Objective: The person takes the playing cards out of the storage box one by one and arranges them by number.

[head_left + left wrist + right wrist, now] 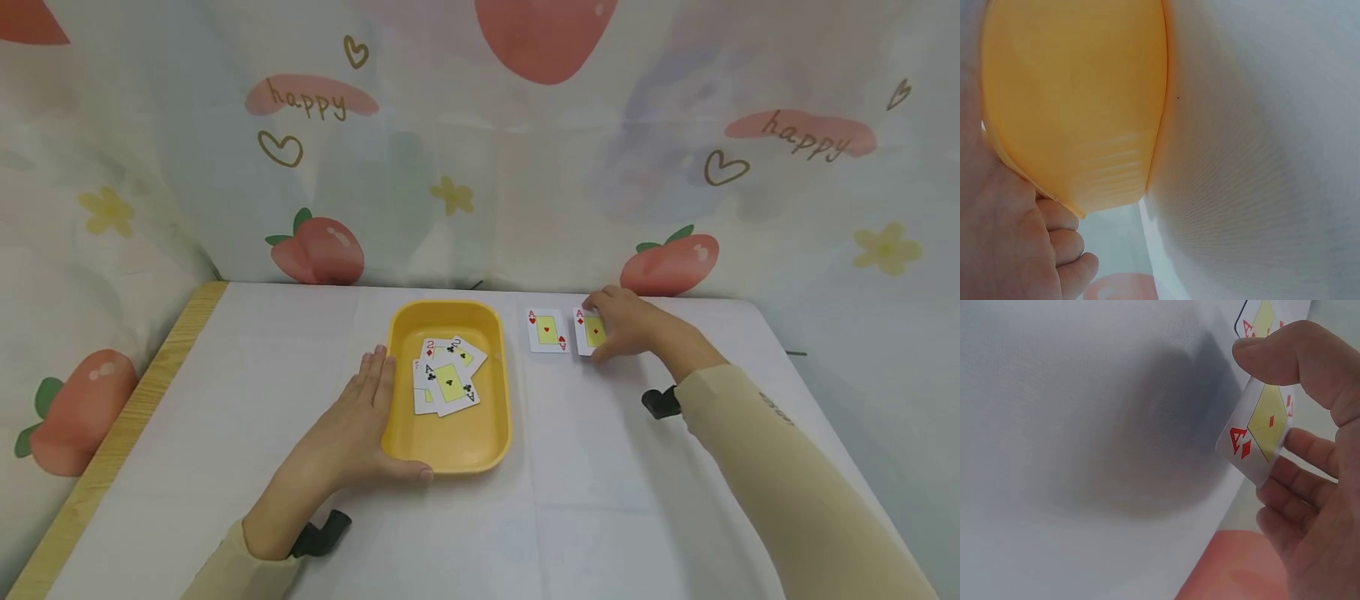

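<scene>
- Fingers of the right hand [628, 327] pinch the ace of diamonds [1261, 429], thumb on one edge, fingertips [1302, 447] under the other.
- Ace of hearts [547, 331] lies just beside that grip, toward the tray.
- Left hand [352, 425] lies flat and relaxed against the yellow tray [487, 433], thumb along its near rim.
- Cards [447, 375] lie in a loose pile inside the tray, beside the left fingers.

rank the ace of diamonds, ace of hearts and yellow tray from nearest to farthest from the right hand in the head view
1. ace of diamonds: pinched in the right hand, far right of the table.
2. ace of hearts: flat just left of it.
3. yellow tray: farther left, centre, with the left hand on its edge.
</scene>
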